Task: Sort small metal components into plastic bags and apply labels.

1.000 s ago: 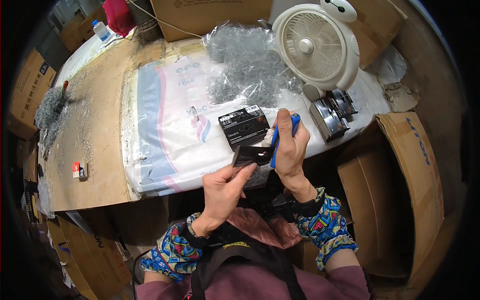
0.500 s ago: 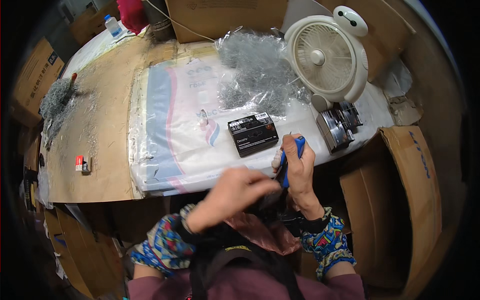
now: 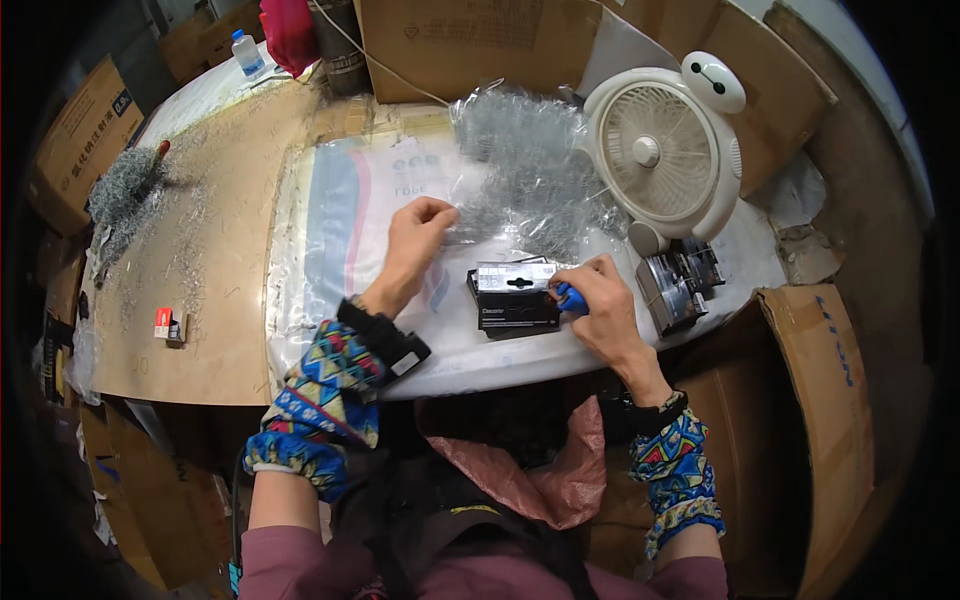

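My left hand [image 3: 413,243] is over the white plastic sheet, at the near left edge of a clear plastic bag [image 3: 530,170] full of thin silvery wire-like pieces. Its fingertips are pinched together; what they hold, if anything, is too small to make out. My right hand [image 3: 608,305] is closed round a small blue-handled tool [image 3: 570,298], most of it hidden by the fingers. Its fingertips are at the right edge of a flat black box [image 3: 515,305], whose top flap with a hanging slot stands up. Another black box lies beneath it.
A white fan [image 3: 650,150] stands at the back right, with a stack of black boxes [image 3: 672,290] before it. An open carton [image 3: 825,370] is at my right. Further left are a tangle of silvery wires [image 3: 125,190], a small red-and-white box [image 3: 165,325] and a bottle [image 3: 246,55].
My left hand has moved up and away from my right hand to the bag. My right hand has brought the blue-handled tool to the black box, whose flap is now raised.
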